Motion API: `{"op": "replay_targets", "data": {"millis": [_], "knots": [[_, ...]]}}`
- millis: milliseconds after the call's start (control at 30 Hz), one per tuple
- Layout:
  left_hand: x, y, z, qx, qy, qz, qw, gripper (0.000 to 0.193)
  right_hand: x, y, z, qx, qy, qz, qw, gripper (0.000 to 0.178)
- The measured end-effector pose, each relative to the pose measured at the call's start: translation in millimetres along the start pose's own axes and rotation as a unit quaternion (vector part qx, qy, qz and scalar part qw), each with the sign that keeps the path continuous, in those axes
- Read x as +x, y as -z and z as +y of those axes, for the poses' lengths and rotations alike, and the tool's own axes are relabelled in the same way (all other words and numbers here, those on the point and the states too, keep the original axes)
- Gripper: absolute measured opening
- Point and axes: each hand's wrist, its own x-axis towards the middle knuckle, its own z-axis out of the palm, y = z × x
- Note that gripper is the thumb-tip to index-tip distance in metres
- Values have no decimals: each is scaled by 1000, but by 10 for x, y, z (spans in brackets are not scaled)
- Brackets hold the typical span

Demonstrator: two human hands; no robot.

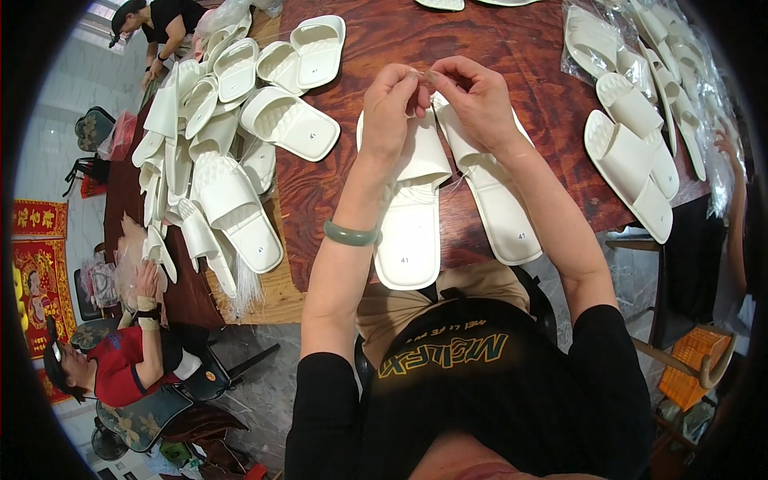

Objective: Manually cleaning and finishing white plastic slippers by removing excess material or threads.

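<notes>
A pair of white slide slippers lies side by side in front of me at the table's near edge. The left slipper [406,240] is partly under my left forearm, the right slipper [502,212] partly under my right. Over their toe ends, my left hand [390,108] and my right hand [478,102] meet, thumbs and fingertips pinched close together. What lies between the fingertips is too small to make out. A thin clear strand [454,186] shows between the two slippers near their straps. A green bangle [350,234] circles my left wrist.
A heap of white slippers [232,200] covers the left of the reddish wooden table [376,40]. More slippers [628,164] lie at the right, beside clear plastic bags [588,44]. One person in red [120,364] sits at lower left; another in black [172,24] stands at upper left.
</notes>
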Motion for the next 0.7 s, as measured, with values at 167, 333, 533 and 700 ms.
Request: {"op": "replay_targets", "data": {"millis": [167,333,533,700], "knots": [[16,10,-36,13,-6,2,1000,16,2,-11,26,18,0,0,1000,18],[23,39,-78,27,-24,-3,999,18,-5,-4,-20,-6,2,1,1000,17],[12,3,-95,12,-30,-2,999,18,10,15,-2,-43,9,13,999,15],[1,-29,-68,3,-25,-3,1000,20,6,23,-11,-69,28,10,997,13]]}}
